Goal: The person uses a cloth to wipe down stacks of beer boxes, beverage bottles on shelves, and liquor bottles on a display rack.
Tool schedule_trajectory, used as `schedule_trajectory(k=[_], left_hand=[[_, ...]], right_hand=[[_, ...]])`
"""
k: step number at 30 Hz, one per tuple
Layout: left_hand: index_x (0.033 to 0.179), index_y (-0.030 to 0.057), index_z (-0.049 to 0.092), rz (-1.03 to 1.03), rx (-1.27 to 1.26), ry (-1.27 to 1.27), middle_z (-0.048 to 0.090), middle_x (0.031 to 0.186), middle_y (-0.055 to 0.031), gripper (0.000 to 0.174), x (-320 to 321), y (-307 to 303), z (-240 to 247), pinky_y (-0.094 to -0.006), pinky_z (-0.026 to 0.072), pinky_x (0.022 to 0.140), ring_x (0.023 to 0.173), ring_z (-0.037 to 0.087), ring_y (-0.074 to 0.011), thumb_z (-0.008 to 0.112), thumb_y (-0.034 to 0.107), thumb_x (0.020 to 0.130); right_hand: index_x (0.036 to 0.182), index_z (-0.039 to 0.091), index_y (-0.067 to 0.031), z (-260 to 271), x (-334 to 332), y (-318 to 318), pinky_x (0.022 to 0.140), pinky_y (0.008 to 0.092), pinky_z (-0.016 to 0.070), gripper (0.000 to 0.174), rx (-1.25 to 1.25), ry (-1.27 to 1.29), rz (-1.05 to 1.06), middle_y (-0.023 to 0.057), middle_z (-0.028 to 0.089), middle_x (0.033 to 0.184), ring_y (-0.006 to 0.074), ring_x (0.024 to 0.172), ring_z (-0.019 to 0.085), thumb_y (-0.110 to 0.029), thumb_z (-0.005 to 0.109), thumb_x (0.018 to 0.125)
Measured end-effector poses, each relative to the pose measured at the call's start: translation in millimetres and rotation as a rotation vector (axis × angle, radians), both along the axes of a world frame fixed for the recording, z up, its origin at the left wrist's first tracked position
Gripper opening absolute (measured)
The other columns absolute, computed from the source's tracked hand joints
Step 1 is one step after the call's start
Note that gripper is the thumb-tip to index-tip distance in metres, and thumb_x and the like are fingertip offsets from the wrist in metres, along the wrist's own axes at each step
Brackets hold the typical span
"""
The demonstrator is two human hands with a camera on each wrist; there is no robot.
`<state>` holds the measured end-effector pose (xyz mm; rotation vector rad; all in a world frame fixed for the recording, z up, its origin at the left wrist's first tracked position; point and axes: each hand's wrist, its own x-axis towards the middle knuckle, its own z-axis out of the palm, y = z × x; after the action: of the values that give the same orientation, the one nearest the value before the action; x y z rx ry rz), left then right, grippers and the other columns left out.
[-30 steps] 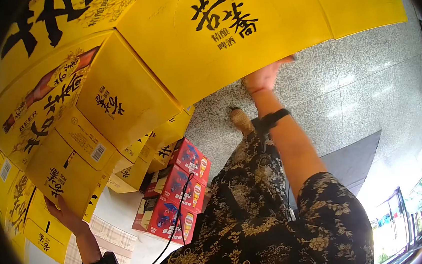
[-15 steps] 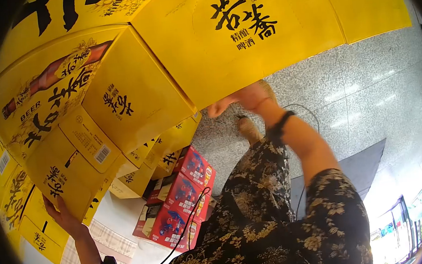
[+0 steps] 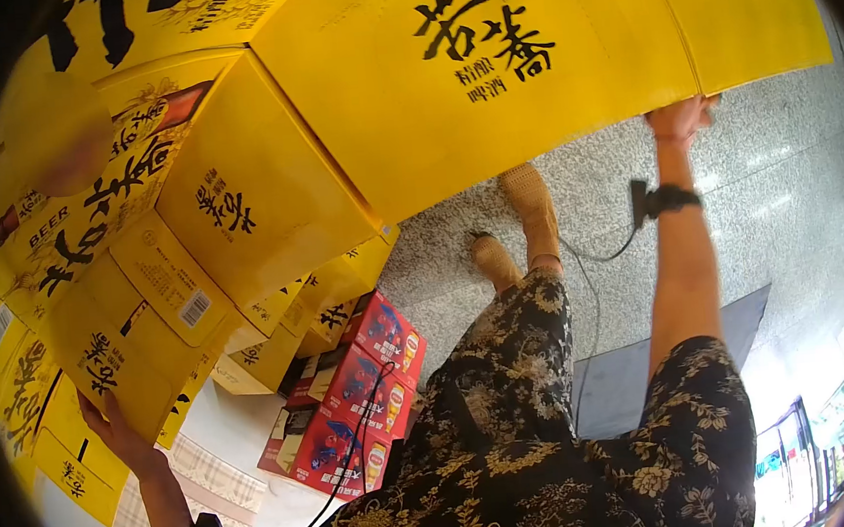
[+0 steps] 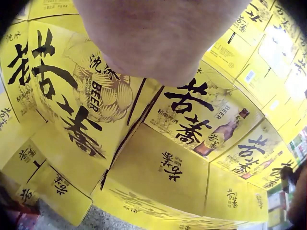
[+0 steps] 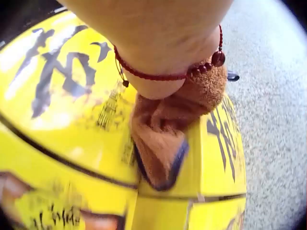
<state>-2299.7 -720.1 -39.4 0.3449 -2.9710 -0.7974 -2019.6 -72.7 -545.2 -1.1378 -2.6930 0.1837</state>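
Observation:
My right hand (image 3: 679, 123) is at the lower edge of a large yellow beer carton (image 3: 377, 97) in the head view, near the seam with the carton beside it. It grips a bunched brown towel (image 5: 160, 148) with dark trim, which lies against the carton corner in the right wrist view; the fingertips are hidden there. On the other side, my left hand (image 3: 120, 430) touches the lower edge of another yellow carton (image 3: 134, 359), its fingers extended. In the left wrist view the wrist covers the top middle, over stacked beer cartons (image 4: 163, 167).
Yellow cartons are stacked at the left and top. Red boxes (image 3: 359, 404) stand beside my legs, with a black cable (image 3: 357, 440) crossing in front. Speckled floor (image 3: 618, 206) and a dark grey mat (image 3: 670, 342) lie to the right. A blurred patch covers part of the upper-left carton.
My right hand first moved left along the large carton's lower edge, then swung right to the seam near its right end. My left hand has stayed at its carton.

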Motion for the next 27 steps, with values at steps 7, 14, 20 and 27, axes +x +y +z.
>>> schedule_trajectory(k=[7,14,20,27], left_hand=[[0.142,0.0034,0.028,0.003,-0.029,0.005,0.033,0.144,-0.0119,0.054,2,3,0,-0.0365,0.0335,0.106,0.129,0.037,-0.024,0.049,0.021,0.096],[0.142,0.0031,0.029,-0.024,-0.051,0.026,0.032,0.145,-0.0124,0.056,3,3,-2,-0.0359,0.0351,0.105,0.129,0.038,-0.0238,0.052,0.022,0.095],[0.143,0.0023,0.026,-0.059,0.013,0.008,0.028,0.146,-0.0139,0.053,5,7,-3,-0.0365,0.0318,0.107,0.132,0.033,-0.0241,0.047,0.018,0.097],[0.143,0.0016,0.026,-0.129,-0.045,0.035,0.029,0.144,-0.0141,0.054,-2,-23,-5,-0.0366,0.0294,0.108,0.131,0.033,-0.0243,0.049,0.016,0.096]], right_hand=[[0.118,0.057,-0.0101,104,-92,-318,0.089,0.0489,0.0399,0.043,-0.749,0.124,0.211,0.0138,0.059,0.115,0.0355,0.109,0.051,-0.029,0.06,0.079],[0.12,0.06,-0.0205,41,-112,-473,0.094,0.0373,0.0404,0.045,-1.031,0.033,0.832,0.0044,0.059,0.122,0.0281,0.111,0.053,-0.034,0.061,0.077],[0.113,0.062,-0.015,87,-71,-243,0.092,0.0406,0.0429,0.043,-0.836,-0.049,0.788,0.0102,0.06,0.119,0.0319,0.111,0.054,-0.006,0.062,0.071],[0.108,0.065,-0.01,109,-18,7,0.094,0.0363,0.0435,0.025,-0.052,-0.507,0.243,0.0097,0.062,0.115,0.0288,0.107,0.057,-0.013,0.057,0.085]])
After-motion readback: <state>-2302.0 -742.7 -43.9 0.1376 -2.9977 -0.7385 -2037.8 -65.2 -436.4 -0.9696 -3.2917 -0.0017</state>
